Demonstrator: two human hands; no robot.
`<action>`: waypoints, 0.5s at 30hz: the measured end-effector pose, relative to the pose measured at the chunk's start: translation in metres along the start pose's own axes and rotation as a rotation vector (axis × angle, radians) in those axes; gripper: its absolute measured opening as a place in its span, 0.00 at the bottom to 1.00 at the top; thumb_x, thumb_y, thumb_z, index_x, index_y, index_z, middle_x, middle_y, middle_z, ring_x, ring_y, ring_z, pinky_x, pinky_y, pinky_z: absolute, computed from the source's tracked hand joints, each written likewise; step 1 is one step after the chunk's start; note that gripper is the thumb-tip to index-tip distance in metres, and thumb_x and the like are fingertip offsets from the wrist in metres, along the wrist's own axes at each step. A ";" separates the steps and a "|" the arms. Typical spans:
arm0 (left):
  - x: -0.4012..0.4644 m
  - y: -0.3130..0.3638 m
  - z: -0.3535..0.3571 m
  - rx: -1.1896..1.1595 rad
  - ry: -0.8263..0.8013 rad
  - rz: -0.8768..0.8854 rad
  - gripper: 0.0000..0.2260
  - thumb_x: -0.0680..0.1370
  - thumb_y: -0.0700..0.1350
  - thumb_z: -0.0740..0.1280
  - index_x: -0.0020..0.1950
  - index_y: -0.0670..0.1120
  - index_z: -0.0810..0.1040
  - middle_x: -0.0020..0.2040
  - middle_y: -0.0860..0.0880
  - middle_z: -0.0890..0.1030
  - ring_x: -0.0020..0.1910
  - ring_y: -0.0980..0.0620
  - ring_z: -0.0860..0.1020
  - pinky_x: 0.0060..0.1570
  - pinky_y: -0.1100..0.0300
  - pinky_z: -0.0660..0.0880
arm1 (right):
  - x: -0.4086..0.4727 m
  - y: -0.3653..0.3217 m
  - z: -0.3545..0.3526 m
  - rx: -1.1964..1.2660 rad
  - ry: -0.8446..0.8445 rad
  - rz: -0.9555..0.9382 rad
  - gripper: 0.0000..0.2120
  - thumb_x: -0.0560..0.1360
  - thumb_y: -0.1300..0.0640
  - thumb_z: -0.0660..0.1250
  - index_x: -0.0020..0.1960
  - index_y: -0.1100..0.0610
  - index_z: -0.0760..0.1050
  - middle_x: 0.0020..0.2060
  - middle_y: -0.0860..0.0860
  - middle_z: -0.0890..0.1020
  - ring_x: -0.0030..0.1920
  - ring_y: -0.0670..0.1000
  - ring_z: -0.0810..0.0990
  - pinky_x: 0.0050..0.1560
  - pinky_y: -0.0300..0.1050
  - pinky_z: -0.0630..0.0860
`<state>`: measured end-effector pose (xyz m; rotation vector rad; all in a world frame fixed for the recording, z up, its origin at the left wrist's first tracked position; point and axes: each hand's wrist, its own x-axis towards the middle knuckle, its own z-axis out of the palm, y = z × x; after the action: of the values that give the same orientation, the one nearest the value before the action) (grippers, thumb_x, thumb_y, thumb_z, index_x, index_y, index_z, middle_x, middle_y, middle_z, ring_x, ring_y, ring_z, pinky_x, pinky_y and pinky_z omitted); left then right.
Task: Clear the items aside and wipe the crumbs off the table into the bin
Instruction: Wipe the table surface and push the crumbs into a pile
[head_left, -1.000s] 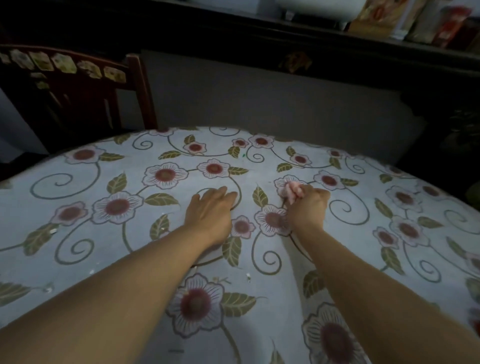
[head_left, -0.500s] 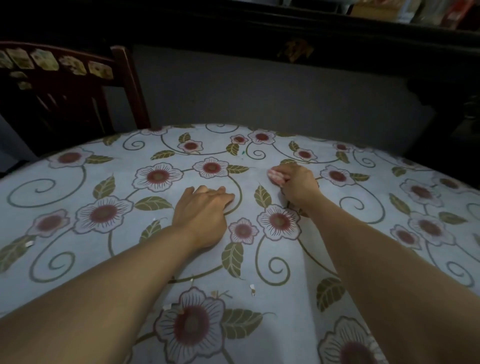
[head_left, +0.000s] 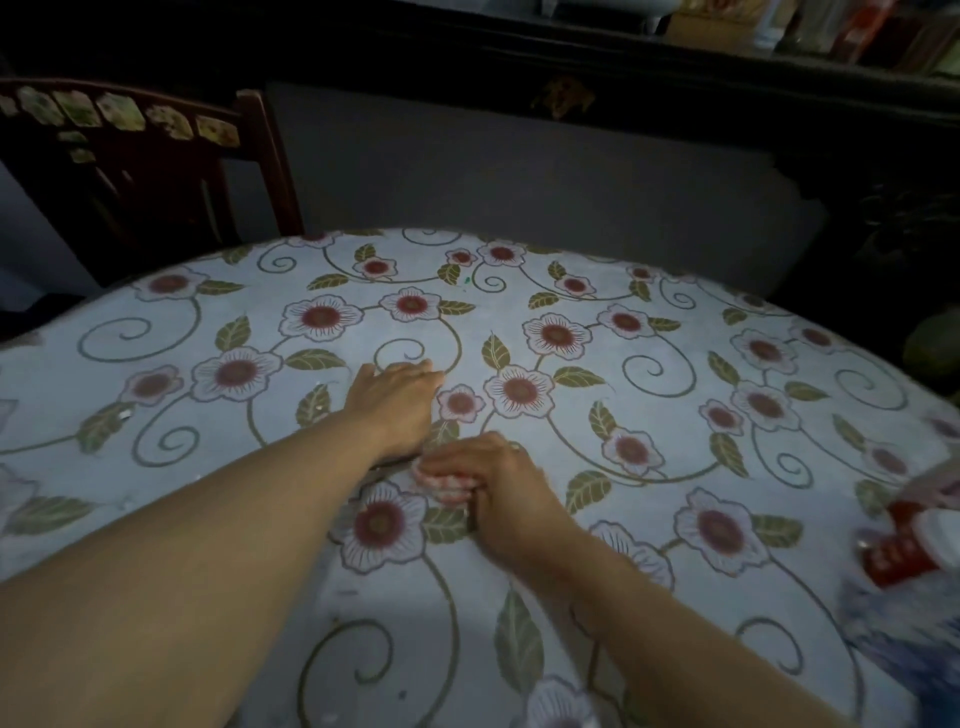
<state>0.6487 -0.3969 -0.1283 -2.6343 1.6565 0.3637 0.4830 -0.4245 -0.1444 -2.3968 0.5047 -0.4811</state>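
Observation:
A round table (head_left: 649, 364) under a pale cloth printed with flowers fills the head view. My left hand (head_left: 397, 402) lies flat on it, palm down, fingers together and holding nothing. Just below it my right hand (head_left: 498, 486) presses a bunched pink-and-white cloth (head_left: 441, 483) onto the table, beside my left forearm. A few small pale crumbs (head_left: 124, 414) lie at the left side of the table. No bin shows.
A red container (head_left: 904, 556) and blurred white and blue items sit at the table's right edge. A dark wooden chair (head_left: 260, 156) stands behind the table at the left. A dark cabinet with cluttered shelf (head_left: 727, 31) runs along the back.
My right hand has pulled the cloth back toward me, from the far middle of the table to just below my left hand. My left hand has stayed flat in place.

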 end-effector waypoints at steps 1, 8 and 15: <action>-0.010 0.000 0.001 -0.009 -0.010 0.006 0.30 0.77 0.41 0.60 0.78 0.49 0.53 0.79 0.51 0.52 0.77 0.51 0.52 0.75 0.46 0.49 | -0.012 -0.009 0.004 0.002 -0.021 -0.017 0.27 0.64 0.71 0.55 0.55 0.55 0.81 0.54 0.50 0.83 0.55 0.46 0.76 0.58 0.38 0.73; -0.088 -0.007 -0.001 -0.166 0.079 0.006 0.24 0.74 0.34 0.58 0.71 0.46 0.65 0.73 0.48 0.66 0.74 0.50 0.60 0.71 0.50 0.59 | -0.088 -0.061 0.012 0.162 -0.384 -0.031 0.13 0.69 0.66 0.63 0.47 0.58 0.83 0.47 0.51 0.85 0.47 0.40 0.79 0.52 0.29 0.72; -0.113 -0.086 0.001 -0.139 0.099 -0.276 0.30 0.76 0.39 0.58 0.77 0.47 0.53 0.78 0.50 0.54 0.78 0.49 0.49 0.75 0.44 0.47 | 0.001 -0.050 -0.011 0.186 0.035 0.240 0.14 0.76 0.69 0.60 0.51 0.55 0.80 0.39 0.46 0.81 0.31 0.38 0.80 0.31 0.25 0.73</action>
<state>0.6781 -0.2589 -0.1161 -2.9767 1.3056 0.3568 0.4904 -0.3940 -0.1038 -2.1197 0.7208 -0.4429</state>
